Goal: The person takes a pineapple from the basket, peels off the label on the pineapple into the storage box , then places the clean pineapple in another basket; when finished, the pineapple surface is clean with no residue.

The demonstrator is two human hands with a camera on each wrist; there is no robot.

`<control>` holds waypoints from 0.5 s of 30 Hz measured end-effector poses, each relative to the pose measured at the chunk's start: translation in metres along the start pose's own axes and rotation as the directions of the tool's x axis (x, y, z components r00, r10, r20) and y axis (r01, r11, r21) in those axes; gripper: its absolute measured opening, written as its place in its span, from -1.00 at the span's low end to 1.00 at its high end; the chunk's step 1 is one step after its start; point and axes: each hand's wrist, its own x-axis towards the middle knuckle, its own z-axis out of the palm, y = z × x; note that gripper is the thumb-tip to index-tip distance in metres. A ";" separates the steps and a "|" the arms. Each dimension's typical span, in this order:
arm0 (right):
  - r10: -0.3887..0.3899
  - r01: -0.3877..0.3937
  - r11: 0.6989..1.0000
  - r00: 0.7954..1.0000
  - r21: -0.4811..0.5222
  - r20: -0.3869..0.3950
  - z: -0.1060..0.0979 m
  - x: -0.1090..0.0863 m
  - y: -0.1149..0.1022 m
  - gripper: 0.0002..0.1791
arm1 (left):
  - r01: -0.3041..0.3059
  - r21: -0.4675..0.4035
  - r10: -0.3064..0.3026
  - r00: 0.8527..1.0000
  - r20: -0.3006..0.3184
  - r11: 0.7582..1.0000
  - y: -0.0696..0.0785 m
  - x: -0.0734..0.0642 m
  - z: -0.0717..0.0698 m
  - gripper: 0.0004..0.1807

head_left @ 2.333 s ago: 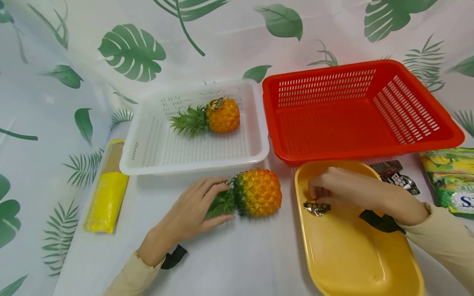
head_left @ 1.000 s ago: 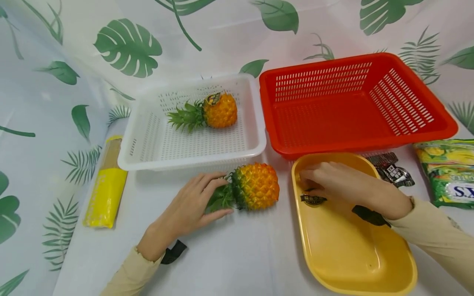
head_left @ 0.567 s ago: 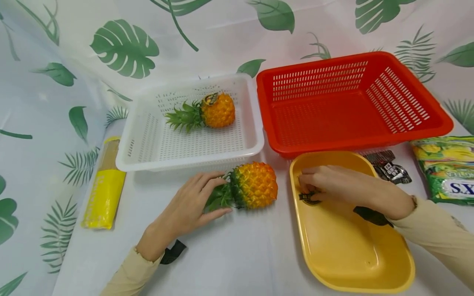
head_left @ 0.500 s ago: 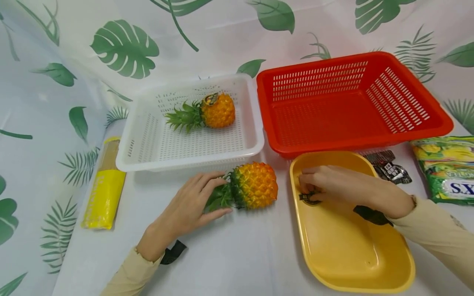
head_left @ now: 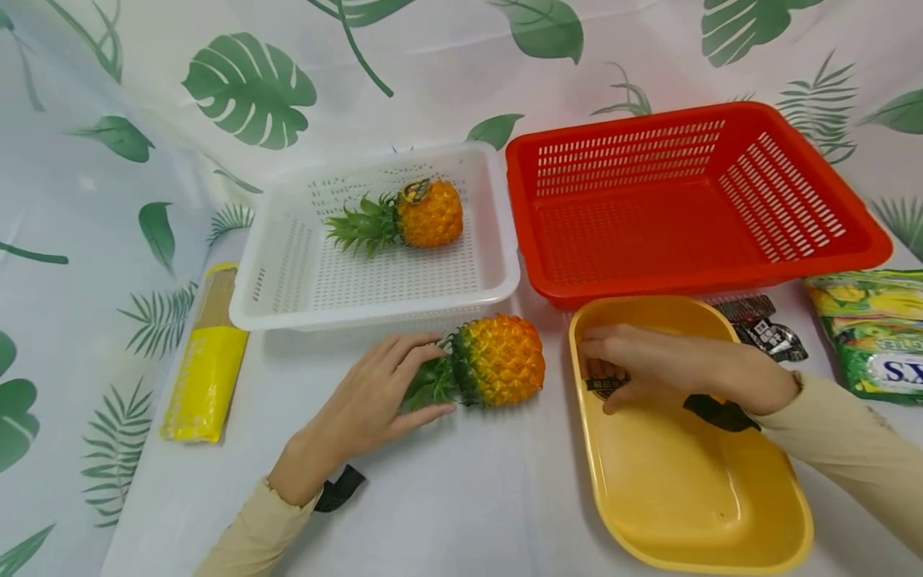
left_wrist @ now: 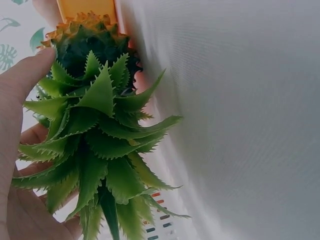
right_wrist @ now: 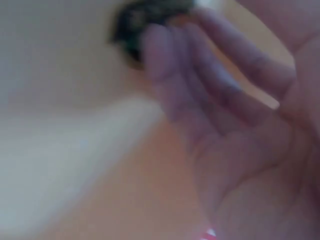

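Note:
A small orange-yellow pineapple (head_left: 501,359) with a green crown lies on the white tabletop. My left hand (head_left: 368,393) curves round its crown, thumb on the near side and fingers on the far side; in the left wrist view the spiky leaves (left_wrist: 102,135) stand between them. Inside the yellow basin (head_left: 703,489), my right hand (head_left: 652,359) reaches to the left wall. Its fingertips touch a dark, gold-lettered sticker (head_left: 604,385) there, with the thumb held apart. Blurred in the right wrist view, the sticker (right_wrist: 145,20) is partly covered by the fairly straight fingers.
A white basket (head_left: 375,316) at the back holds another pineapple (head_left: 430,214) bearing a similar sticker. Beside it stands a red basket (head_left: 634,232). A yellow packet (head_left: 205,377) lies at left; a green-yellow packet (head_left: 876,336) and dark stickers (head_left: 771,336) lie at right.
My right fingers have straightened against the sticker, and the thumb has moved down, away from them. The left hand and the pineapple stay as they were; the head view shifts slightly.

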 end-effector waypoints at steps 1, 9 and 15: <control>0.001 -0.001 1.000 1.000 -0.019 0.021 -0.003 -0.001 -0.003 -0.62 | -0.002 0.000 0.002 1.000 0.000 1.000 0.000 0.000 0.000 -0.33; 0.100 -0.088 0.989 0.991 -0.122 0.093 -0.040 -0.012 -0.035 -0.75 | 0.005 -0.002 -0.005 1.000 0.003 1.000 0.001 -0.002 0.000 -0.33; -0.059 0.033 0.943 0.996 -0.330 -0.070 -0.064 -0.010 -0.060 -0.70 | 0.017 0.006 -0.017 1.000 0.009 1.000 0.001 -0.003 0.000 -0.31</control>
